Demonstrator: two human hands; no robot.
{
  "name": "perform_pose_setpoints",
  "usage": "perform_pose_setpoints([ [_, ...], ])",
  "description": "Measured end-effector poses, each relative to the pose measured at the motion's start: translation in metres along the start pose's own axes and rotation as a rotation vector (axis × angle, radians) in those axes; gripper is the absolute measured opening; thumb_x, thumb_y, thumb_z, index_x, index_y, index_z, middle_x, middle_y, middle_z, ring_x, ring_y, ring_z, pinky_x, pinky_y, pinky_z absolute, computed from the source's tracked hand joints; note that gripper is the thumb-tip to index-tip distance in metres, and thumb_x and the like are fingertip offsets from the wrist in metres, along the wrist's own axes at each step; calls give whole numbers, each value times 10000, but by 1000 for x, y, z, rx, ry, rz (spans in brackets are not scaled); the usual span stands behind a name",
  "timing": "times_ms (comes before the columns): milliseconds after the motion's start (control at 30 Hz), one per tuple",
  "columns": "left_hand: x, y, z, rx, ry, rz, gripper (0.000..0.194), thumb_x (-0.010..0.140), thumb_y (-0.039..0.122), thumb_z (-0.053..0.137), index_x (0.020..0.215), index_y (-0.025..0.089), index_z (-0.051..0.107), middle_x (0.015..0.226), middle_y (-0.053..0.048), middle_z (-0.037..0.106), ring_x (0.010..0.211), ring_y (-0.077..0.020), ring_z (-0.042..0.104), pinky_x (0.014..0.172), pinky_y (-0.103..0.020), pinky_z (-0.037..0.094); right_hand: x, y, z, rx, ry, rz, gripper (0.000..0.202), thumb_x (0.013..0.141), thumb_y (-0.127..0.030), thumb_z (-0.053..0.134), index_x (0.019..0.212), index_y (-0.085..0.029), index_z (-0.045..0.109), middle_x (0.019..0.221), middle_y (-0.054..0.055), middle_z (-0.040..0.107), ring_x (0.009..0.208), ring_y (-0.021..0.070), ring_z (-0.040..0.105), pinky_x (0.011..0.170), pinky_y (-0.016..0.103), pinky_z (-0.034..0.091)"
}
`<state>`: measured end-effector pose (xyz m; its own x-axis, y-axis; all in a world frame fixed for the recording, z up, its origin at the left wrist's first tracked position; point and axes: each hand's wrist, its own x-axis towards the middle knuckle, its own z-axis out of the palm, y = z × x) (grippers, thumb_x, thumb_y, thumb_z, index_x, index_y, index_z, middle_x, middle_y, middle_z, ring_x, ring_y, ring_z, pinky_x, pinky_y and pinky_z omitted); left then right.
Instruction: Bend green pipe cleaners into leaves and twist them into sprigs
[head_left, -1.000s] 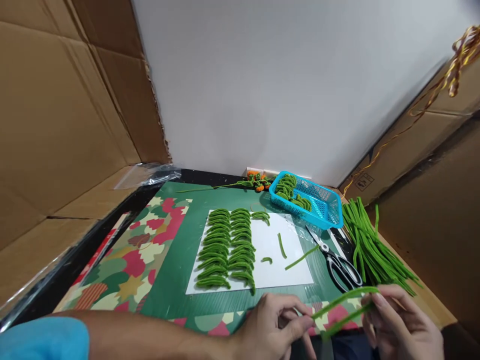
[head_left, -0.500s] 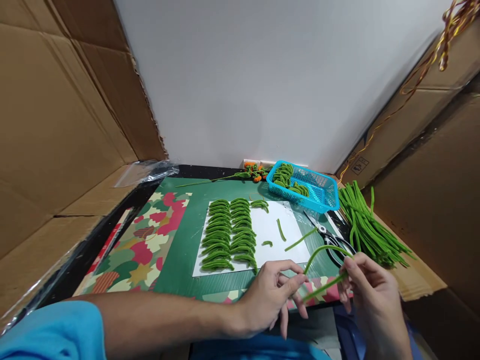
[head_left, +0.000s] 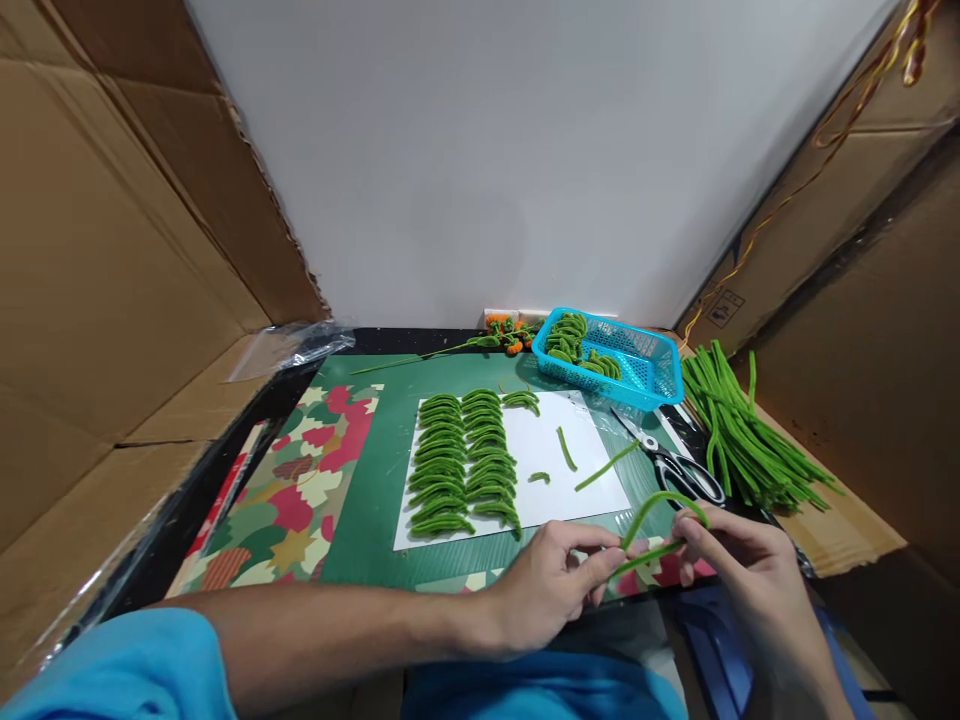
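Note:
A green fuzzy stem (head_left: 660, 498) is bent into a narrow loop between my hands, low in front of the mat. My left hand (head_left: 559, 585) pinches it at the loop's left end. At the right end, my right hand (head_left: 731, 550) grips it between thumb and fingers. On the white sheet (head_left: 551, 430), curved green pieces (head_left: 439, 465) lie in two long columns, with a short group (head_left: 521, 402) at the top of a third. A small curl (head_left: 538, 477), a short strip (head_left: 566, 449) and a longer strip (head_left: 607, 466) lie apart on the sheet's right side.
Black-handled scissors (head_left: 679, 472) lie right of the sheet, beside a bundle of green stems (head_left: 750, 430). Behind stands a blue basket (head_left: 637, 398) holding green pieces, near orange flowers (head_left: 510, 330). Cardboard walls (head_left: 112, 220) rise at both sides; a plastic bag (head_left: 296, 348) lies back left.
My left fingers have closed in on the stem, and its two strands have come nearer together into a tighter loop. The view has shifted slightly.

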<state>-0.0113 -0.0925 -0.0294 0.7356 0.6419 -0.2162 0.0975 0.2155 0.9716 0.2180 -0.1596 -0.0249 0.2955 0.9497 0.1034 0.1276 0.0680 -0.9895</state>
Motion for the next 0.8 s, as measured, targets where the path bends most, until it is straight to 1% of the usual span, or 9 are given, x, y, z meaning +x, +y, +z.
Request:
perform_pose_setpoints([
  [100,2,-2,0,-52,-7,-10,590,906,702,661,897,114,705,580,54,446,478,-63,356,427,-204,238,2,6,1,77,26,-62,239,853,-401,829,738,-191,844,897,114,770,958,295,716,784,337,582],
  [200,4,-4,-1,-138,-4,-23,640,854,730,706,953,98,708,570,61,441,474,-62,354,426,-202,237,3,7,9,251,10,-99,346,892,-520,765,787,-207,871,1053,168,788,1186,384,680,885,453,607],
  [267,5,-6,-2,-167,-12,-17,637,852,720,717,951,92,704,559,62,446,467,-59,360,427,-197,244,3,4,16,366,-5,-87,373,899,-558,741,787,-228,874,1134,178,790,1222,404,676,948,535,593],
  [333,6,-8,-3,-174,-21,-12,614,875,693,713,974,88,703,552,68,449,452,-51,351,427,-190,261,2,1,21,445,-36,-46,331,871,-552,774,789,-247,875,1149,176,799,1165,404,716,980,591,575],
  [433,7,-11,-4,-189,-7,9,607,896,640,727,1189,111,667,589,76,485,438,-44,360,419,-172,282,0,-2,26,507,-55,3,329,793,-583,833,796,-257,874,1130,183,812,1088,416,754,956,626,581],
  [500,7,-12,-5,-224,-14,25,619,886,619,753,1265,150,616,621,80,501,445,-48,398,409,-154,292,-2,-1,27,528,-8,18,341,772,-601,840,791,-262,870,1174,181,804,1164,437,726,978,633,570],
  [567,8,-11,-5,-261,-35,26,596,872,613,770,1230,169,598,628,88,497,438,-46,409,395,-140,295,-3,2,28,539,30,20,339,804,-601,811,803,-267,869,1238,172,785,1264,446,673,1033,643,538],
  [667,9,-10,-6,-289,-35,22,564,871,609,772,1175,180,570,629,102,496,394,-26,358,375,-131,293,-3,7,28,552,-3,-26,379,859,-627,748,820,-269,865,1309,168,756,1344,445,619,1109,670,469],
  [800,8,-8,-7,-290,-56,33,528,881,602,767,1131,185,560,617,108,496,377,-22,346,369,-132,303,-2,10,30,580,-48,-82,331,818,-615,808,825,-289,865,1431,134,690,1392,461,571,1093,690,479],
])
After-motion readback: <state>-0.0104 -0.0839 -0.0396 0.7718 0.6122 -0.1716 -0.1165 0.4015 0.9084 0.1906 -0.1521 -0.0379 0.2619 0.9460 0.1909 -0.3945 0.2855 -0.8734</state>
